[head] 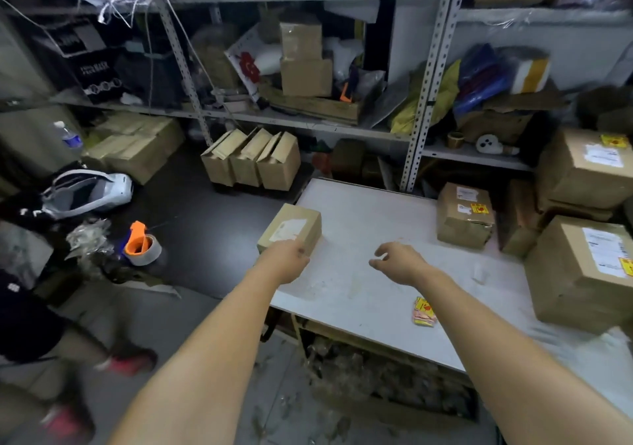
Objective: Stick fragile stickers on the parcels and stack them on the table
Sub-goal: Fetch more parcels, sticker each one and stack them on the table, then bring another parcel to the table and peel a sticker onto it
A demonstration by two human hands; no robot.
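A small brown parcel [290, 228] with a white label stands at the left edge of the white table [359, 287]. My left hand [289, 261] grips its near side. Hovering over the table to the right of that parcel, my right hand [399, 261] holds nothing, its fingers loosely curled. A little pile of yellow and red fragile stickers [424, 311] lies on the table by my right forearm. Three parcels with fragile stickers are on the right: one at the back [464, 220], a large one [579, 273] near me, another [589, 167] stacked behind it.
Metal shelves [419, 102] full of boxes and bags stand behind the table. On the dark floor to the left lie an orange tape dispenser [142, 244], a white bag [89, 192] and open cartons [251, 161]. A person's legs with pink shoes [126, 362] are at the lower left.
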